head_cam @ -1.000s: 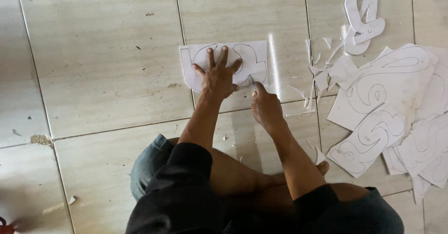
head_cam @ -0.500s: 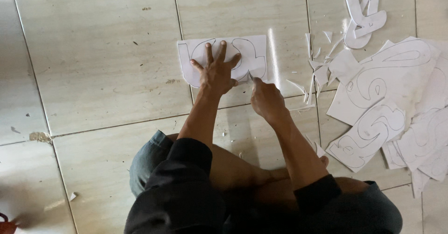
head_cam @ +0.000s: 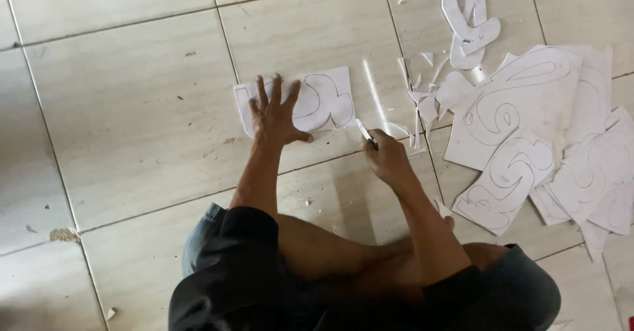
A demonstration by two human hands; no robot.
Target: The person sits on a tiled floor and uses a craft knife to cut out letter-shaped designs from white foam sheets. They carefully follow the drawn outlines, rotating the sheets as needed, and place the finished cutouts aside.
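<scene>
1. Position: person seated cross-legged on a tiled floor (head_cam: 132, 126), both arms reaching forward.
2. Left hand (head_cam: 274, 116): laid flat, fingers spread, pressing on a white paper sheet (head_cam: 327, 97) printed with curved outline shapes. The spread palm appears intended to pin the sheet so it cannot slide on the smooth tile.
3. Right hand (head_cam: 386, 159): closed around a slim craft knife (head_cam: 365, 133), tip angled toward the sheet's lower right corner. The low, pen-like grip suits following a drawn line. Whether the tip touches the paper cannot be told.
4. Hands are apart, one at each end of the sheet; the holding hand stays clear of the blade's end.
5. Sheet lies directly ahead of the knees, across a grout line.
6. Right side: loose pile of outlined paper sheets (head_cam: 528, 126), overlapping, within arm's reach.
7. Upper right: cut-out paper shapes (head_cam: 469, 21) set apart, with small offcut scraps (head_cam: 419, 83) between them and the pinned sheet.
</scene>
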